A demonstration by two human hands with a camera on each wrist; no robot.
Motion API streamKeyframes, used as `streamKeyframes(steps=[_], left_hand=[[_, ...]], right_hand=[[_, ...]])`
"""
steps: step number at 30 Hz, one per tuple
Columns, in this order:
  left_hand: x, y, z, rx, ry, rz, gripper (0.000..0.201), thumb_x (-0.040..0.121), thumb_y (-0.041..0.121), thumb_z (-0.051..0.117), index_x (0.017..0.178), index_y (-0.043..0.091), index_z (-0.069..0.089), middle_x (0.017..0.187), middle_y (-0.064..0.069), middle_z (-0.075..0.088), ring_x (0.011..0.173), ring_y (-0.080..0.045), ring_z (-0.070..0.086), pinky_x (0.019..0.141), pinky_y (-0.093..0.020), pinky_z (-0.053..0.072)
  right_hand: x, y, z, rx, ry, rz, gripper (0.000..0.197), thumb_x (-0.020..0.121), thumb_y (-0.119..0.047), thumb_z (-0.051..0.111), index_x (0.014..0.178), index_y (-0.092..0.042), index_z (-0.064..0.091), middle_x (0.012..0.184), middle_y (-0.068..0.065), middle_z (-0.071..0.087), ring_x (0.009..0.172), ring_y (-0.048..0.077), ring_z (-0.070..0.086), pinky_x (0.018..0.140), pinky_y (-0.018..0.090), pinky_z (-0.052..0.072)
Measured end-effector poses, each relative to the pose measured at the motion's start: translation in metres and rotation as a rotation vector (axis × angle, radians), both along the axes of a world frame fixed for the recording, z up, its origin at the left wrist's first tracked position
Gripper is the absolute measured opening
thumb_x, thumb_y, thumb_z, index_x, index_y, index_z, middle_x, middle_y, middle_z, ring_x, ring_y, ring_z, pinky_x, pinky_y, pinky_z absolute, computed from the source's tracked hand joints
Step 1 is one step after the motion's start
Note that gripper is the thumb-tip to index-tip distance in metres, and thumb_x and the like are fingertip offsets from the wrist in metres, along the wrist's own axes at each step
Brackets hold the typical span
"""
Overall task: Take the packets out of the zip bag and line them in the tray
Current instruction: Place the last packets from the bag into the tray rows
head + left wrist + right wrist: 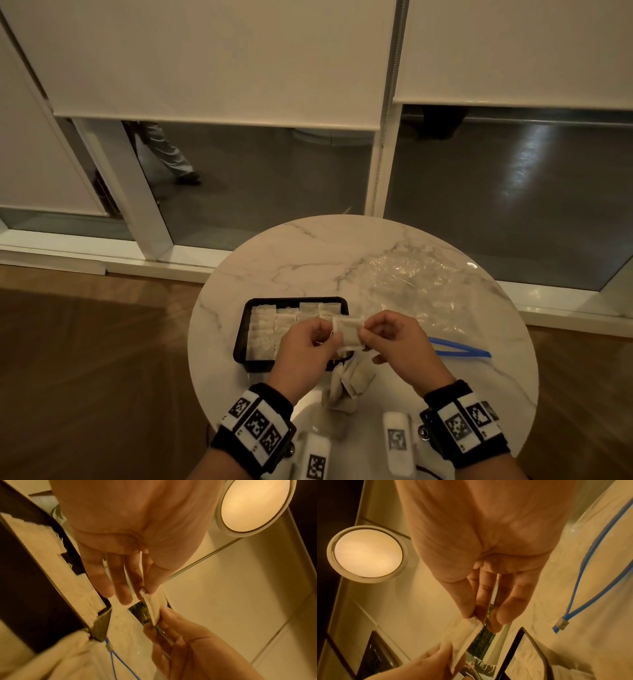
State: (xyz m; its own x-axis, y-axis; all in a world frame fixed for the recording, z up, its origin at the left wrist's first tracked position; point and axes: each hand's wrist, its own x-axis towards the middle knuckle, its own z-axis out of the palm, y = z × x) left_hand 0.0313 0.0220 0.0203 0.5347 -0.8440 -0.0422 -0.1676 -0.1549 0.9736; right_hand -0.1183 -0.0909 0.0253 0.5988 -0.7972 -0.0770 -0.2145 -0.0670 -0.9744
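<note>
Both hands hold one pale packet [348,333] above the right end of the black tray [244,325]. My left hand [310,337] pinches the packet's left edge between thumb and forefinger; my right hand [387,334] pinches its right edge. The left wrist view shows the same packet [155,607] edge-on between the two hands, and the right wrist view shows the packet [467,635] too. Rows of packets fill most of the tray. The clear zip bag [421,294] with a blue zip strip [459,347] lies flat on the table to the right.
A loose heap of packets [347,382] lies on the round marble table [308,253] just in front of the tray. Behind the table are glass panels with lowered blinds; a person's legs [168,150] show beyond the glass. Wooden floor surrounds the table.
</note>
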Motion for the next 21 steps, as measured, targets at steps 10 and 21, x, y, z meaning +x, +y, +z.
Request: streamKeyframes(steps=[10, 21], left_hand=[[0.081, 0.007, 0.008, 0.254, -0.601, 0.192, 0.013, 0.093, 0.032, 0.070, 0.105, 0.028, 0.074, 0.095, 0.014, 0.071, 0.087, -0.005, 0.064, 0.083, -0.030, 0.056], [0.100, -0.031, 0.002, 0.607, -0.891, -0.301, 0.022, 0.100, 0.017, 0.053, 0.115, 0.028, 0.064, 0.118, 0.002, 0.066, 0.104, -0.019, 0.061, 0.089, -0.032, 0.052]], right_hand=[[0.009, 0.000, -0.016, -0.232, 0.218, 0.011, 0.009, 0.089, -0.022, 0.072, 0.083, -0.029, 0.069, 0.084, -0.007, 0.071, 0.080, 0.009, 0.067, 0.075, 0.027, 0.056], [0.025, 0.008, -0.035, -0.390, 0.407, 0.117, 0.008, 0.094, -0.025, 0.063, 0.098, -0.031, 0.067, 0.099, -0.014, 0.064, 0.090, -0.005, 0.055, 0.072, 0.006, 0.039]])
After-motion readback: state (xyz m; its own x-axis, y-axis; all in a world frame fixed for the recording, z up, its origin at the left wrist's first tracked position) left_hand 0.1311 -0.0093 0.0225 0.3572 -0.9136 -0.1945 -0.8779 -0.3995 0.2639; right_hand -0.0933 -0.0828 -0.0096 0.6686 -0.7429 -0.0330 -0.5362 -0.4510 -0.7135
